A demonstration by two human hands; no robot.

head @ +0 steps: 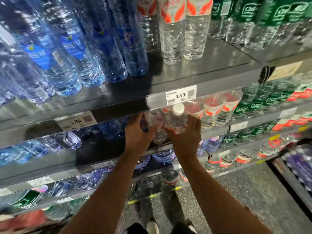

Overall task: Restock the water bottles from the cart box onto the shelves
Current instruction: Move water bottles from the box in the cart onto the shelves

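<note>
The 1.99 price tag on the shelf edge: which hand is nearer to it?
Left. The left hand grips a clear bottle just right of and below the 1.99 price tag; the right hand, holding the white-capped bottle, is farther right.

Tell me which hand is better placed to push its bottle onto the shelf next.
Probably the left. The left hand already has its bottle reaching under the shelf edge into the gap. The right hand holds the white-capped bottle upright, out in front of the price tag.
</note>
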